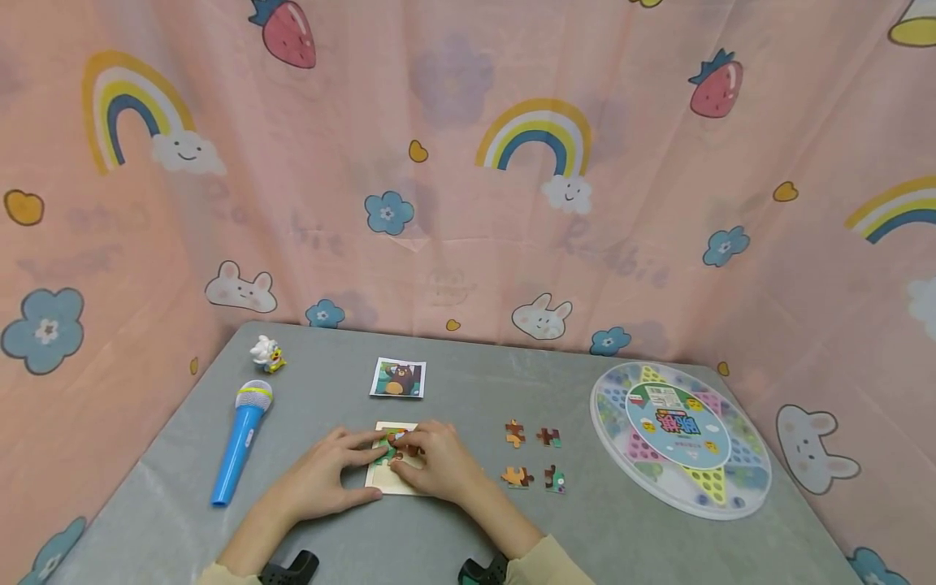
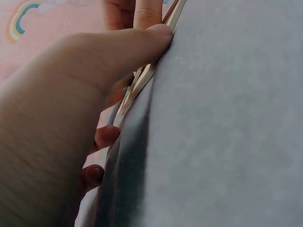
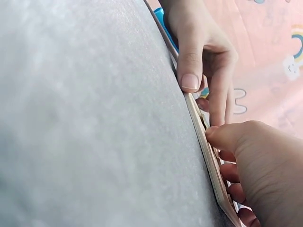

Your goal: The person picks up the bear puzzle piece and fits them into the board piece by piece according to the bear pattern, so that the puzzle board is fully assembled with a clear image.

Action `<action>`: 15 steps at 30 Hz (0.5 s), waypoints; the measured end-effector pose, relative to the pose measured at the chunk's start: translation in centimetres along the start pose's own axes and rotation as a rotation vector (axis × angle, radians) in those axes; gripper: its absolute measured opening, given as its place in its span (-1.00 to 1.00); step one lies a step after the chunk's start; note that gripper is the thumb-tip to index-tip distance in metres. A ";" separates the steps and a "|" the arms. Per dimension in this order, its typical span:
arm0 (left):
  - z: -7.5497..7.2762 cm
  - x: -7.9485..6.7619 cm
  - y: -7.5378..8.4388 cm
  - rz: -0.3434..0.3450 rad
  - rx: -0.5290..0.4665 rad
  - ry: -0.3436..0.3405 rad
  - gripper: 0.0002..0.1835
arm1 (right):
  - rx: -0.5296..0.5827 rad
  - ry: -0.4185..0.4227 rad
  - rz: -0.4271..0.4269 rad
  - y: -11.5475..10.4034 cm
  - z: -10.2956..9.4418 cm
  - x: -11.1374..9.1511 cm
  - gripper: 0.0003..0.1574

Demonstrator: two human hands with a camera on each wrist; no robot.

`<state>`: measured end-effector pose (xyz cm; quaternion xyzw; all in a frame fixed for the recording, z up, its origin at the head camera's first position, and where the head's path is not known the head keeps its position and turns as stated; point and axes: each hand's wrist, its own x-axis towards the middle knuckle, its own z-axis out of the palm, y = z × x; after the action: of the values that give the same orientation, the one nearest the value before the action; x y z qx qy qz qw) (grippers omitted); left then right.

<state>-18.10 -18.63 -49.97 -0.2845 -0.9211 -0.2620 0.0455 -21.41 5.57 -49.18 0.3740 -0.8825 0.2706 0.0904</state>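
A pale wooden puzzle board lies on the grey table, with green and brown jigsaw pieces in its upper left part. My left hand rests at the board's left side, fingers stretched over the pieces; in the left wrist view its thumb touches the board's near edge. From the right, my right hand reaches over the board, curled, thumb and forefinger at a jigsaw piece mostly hidden under them. Its thumb touches the board in the right wrist view. Right of this hand lie several loose jigsaw pieces.
A bear picture card lies beyond the board. To the left are a blue toy microphone and a small white and yellow figurine. A round star-patterned game board lies at the right. A pink printed cloth hangs behind.
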 end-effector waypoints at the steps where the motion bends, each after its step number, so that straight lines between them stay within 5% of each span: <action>1: 0.0 0.0 0.0 0.003 0.003 0.003 -0.35 | -0.002 -0.002 0.003 0.0 0.0 0.0 -0.72; 15: -0.1 0.1 0.0 -0.014 -0.020 -0.033 -0.34 | 0.016 -0.008 0.013 0.1 0.0 0.0 -0.76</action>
<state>-18.20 -18.65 -49.90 -0.2825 -0.9211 -0.2668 0.0258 -21.51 5.63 -49.23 0.3703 -0.8830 0.2766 0.0823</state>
